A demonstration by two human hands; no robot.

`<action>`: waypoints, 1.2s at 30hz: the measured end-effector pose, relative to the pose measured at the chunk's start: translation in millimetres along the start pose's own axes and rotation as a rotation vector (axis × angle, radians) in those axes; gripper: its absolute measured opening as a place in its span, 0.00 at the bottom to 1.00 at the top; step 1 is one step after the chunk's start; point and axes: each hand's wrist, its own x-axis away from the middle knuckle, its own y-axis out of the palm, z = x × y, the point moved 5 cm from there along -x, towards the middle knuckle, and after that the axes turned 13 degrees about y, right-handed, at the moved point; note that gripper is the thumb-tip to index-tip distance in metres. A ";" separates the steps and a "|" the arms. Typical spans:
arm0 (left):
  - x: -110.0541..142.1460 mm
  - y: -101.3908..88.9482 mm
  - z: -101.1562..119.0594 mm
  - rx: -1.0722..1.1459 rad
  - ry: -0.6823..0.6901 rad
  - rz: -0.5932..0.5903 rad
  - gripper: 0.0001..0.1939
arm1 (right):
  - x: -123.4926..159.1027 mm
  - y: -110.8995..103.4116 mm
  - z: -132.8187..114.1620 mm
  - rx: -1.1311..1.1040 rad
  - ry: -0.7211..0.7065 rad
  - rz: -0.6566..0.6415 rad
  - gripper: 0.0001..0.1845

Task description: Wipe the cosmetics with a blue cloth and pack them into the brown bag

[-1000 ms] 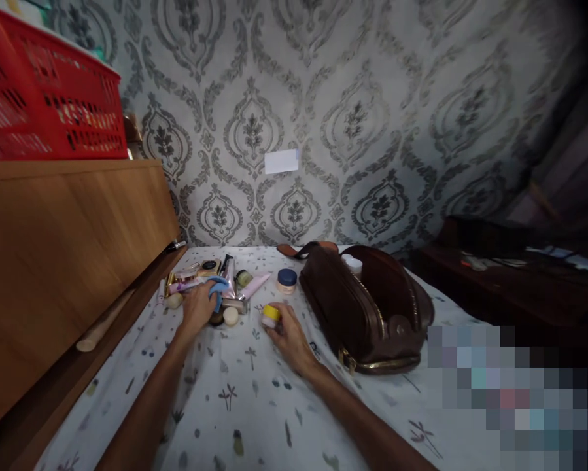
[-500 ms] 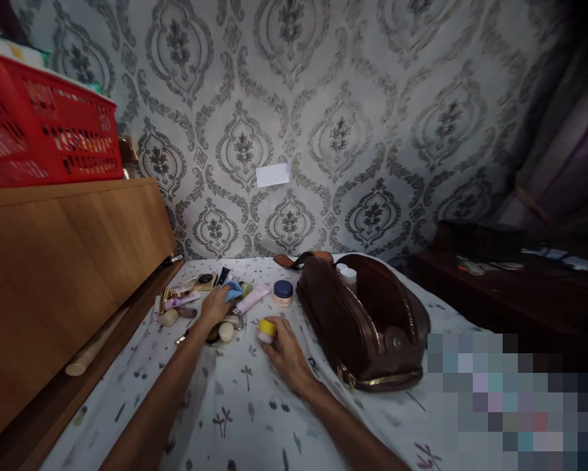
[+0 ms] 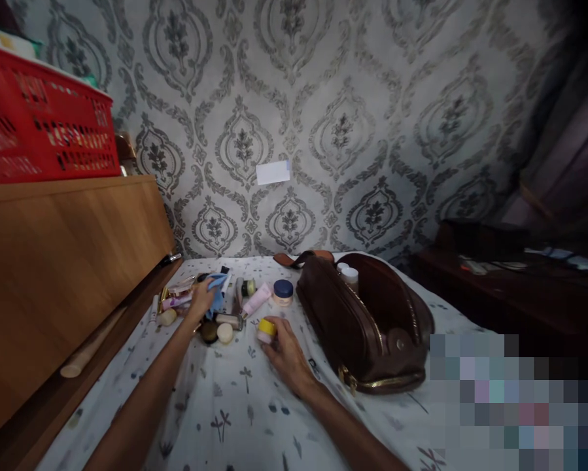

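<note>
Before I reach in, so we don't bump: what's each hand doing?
Left hand: closed on the blue cloth.
Right hand: closed on the yellow-lidded jar.

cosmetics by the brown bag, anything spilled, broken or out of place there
I see no clear spill or damage. The cosmetics lie jumbled around the left hand, and the brown bag gapes unzipped. Oddest is a pale rod-like thing sticking out beneath the wooden panel, apart from the rest.
</note>
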 end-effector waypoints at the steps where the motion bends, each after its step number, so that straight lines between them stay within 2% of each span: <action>1: -3.5 -2.1 -7.0 -0.036 -0.031 0.001 0.20 | -0.3 0.3 0.6 0.002 0.002 0.000 0.24; 5: -13.3 4.3 -16.3 -0.168 -0.087 -0.082 0.16 | -1.3 2.6 2.7 0.012 0.021 -0.007 0.26; 7: -15.9 14.4 -11.8 -0.228 -0.092 -0.144 0.15 | -0.9 3.3 1.3 0.019 0.018 -0.015 0.25; 10: -17.3 28.3 -2.0 -0.311 -0.092 -0.216 0.19 | 0.6 2.2 -3.0 0.003 0.021 -0.031 0.23; 13: -15.9 33.3 4.1 -0.376 -0.092 -0.259 0.20 | 2.6 -0.4 -7.7 -0.040 0.023 -0.053 0.21; 17: -13.7 26.8 5.0 -0.432 -0.078 -0.310 0.20 | 4.3 -3.2 -11.2 -0.050 0.020 -0.055 0.18; 22: -7.7 8.1 7.5 -0.496 -0.052 -0.356 0.20 | 3.2 -3.0 -10.0 -0.016 0.079 -0.043 0.27; 26: 9.8 2.3 20.4 -0.478 0.072 -0.286 0.20 | 2.8 -0.1 -8.7 0.010 0.098 -0.070 0.29; 30: 44.8 7.1 51.1 -0.164 0.282 0.039 0.21 | 2.9 3.6 -5.2 0.065 0.105 -0.105 0.28; 32: 66.6 15.8 69.8 -0.099 0.362 0.100 0.22 | 2.7 5.2 -3.2 0.104 0.097 -0.115 0.27; 34: 86.0 24.3 86.2 -0.114 0.385 0.144 0.23 | 2.1 6.2 -2.5 0.145 0.059 -0.111 0.28; 36: 100.2 34.5 100.1 -0.109 0.435 0.131 0.24 | 1.3 7.1 -3.3 0.188 -0.003 -0.095 0.28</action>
